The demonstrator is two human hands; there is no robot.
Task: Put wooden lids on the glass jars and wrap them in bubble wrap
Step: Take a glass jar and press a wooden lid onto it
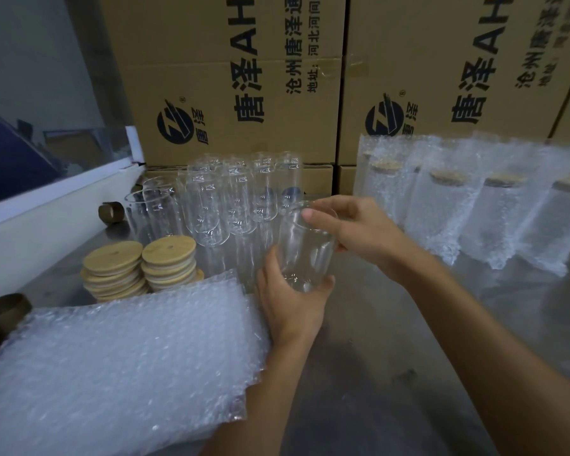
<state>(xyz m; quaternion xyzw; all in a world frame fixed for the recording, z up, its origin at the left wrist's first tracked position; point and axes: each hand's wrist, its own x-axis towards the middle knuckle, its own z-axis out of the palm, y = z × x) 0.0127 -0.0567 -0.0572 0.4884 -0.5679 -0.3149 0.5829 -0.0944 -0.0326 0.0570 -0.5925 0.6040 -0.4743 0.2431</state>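
Both hands hold one clear glass jar point(305, 250) upright above the grey table. My left hand point(288, 299) cups its base from below, fingers curled round it. My right hand point(349, 227) grips the open rim from the right, thumb on top. The jar carries no lid. Two stacks of round wooden lids point(139, 266) stand to the left. A pile of bubble wrap sheets point(119, 363) lies at the front left. Behind the jar stand several bare glass jars point(224, 199), some stacked.
Several jars with lids, each inside a bubble wrap sleeve point(487, 205), stand in a row at the right. Large printed cardboard boxes point(244, 77) wall off the back. Tape rolls point(4, 311) lie at the far left beside a white ledge point(46, 205).
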